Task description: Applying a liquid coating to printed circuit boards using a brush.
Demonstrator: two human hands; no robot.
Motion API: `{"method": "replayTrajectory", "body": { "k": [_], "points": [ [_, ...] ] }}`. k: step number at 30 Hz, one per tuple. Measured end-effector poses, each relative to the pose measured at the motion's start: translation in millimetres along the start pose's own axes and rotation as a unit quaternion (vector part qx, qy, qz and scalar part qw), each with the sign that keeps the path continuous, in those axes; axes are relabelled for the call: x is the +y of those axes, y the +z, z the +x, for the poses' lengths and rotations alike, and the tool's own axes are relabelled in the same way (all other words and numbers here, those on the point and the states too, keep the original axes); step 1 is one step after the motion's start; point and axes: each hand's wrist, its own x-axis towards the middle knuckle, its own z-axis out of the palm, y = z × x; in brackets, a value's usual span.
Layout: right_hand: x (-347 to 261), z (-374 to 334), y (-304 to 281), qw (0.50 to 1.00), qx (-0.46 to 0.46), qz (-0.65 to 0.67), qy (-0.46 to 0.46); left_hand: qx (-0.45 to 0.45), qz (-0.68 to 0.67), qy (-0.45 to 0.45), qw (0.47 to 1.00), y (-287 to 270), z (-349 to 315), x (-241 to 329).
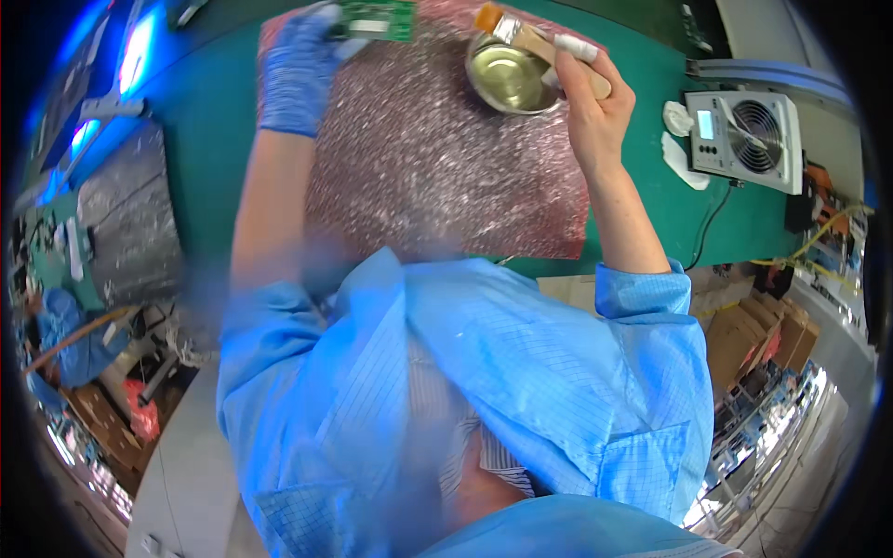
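Note:
My left hand (307, 60), in a blue glove, is closed on the edge of a green circuit board (377, 19) at the top of the view. Bare fingers of my right hand (600, 107) wrap round the wooden handle of a flat paintbrush (535, 44). Its orange-brown bristles point up and left, past the far rim of a round metal bowl (510, 79). Yellowish liquid seems to lie in the bowl. One finger of the right hand has a white covering. Under the bowl spreads a sheet of pinkish bubble wrap (446, 158).
A green mat (219, 121) covers the table. To the right stands a white ionizing fan (747, 139) with a cable, beside crumpled white tissue (677, 118). A dark sheet (130, 214) lies at the left. Cardboard boxes (744, 335) are at the lower right.

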Motion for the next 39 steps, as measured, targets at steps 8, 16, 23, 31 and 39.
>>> {"method": "replayTrajectory", "body": {
  "k": [8,16,23,31,39],
  "points": [
    [82,116,-112,0.97,0.092,-0.184,-0.129,0.258,0.168,-0.022,0.951,-86,119,37],
    [133,219,-230,0.764,0.136,-0.619,-0.119,0.226,0.667,0.19,0.684,-175,137,39],
    [174,265,-298,0.65,0.099,-0.747,-0.102,0.312,0.229,0.178,0.905,-64,89,30],
    [171,268,-256,0.713,0.126,-0.686,-0.078,0.203,0.349,0.162,0.9,-7,65,12],
    [94,221,-83,0.855,0.019,-0.463,-0.232,-0.046,0.356,0.059,0.931,76,37,-28]
  ]
}}
